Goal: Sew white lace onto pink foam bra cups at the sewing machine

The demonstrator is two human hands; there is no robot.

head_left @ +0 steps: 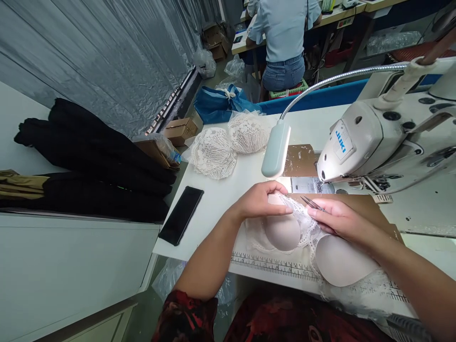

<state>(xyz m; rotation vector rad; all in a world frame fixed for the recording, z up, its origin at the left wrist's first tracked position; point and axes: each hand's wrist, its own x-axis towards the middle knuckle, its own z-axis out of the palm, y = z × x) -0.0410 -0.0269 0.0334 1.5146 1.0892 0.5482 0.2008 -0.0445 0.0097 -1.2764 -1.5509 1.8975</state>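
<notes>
A white lace bra [283,232] with smooth padded cups lies on the sewing table, partly over the printed ruler strip. My left hand [261,202] grips the upper edge of its left cup, thumb on top and fingers behind. My right hand [337,216] is closed around small metal thread snips [311,203], their points directed left over the lace. Its fingertips also touch the bra's middle. Just beyond both hands is the sewing machine [351,137], its needle area close to the snips. The fingers under the fabric are hidden.
More lace cups [213,152] lie at the table's back left, with a black phone [181,215] nearer. A lamp [277,149] on a bendy neck hangs above the hands. Dark cloth [89,156] is piled at left. Another person [285,38] sits beyond the table.
</notes>
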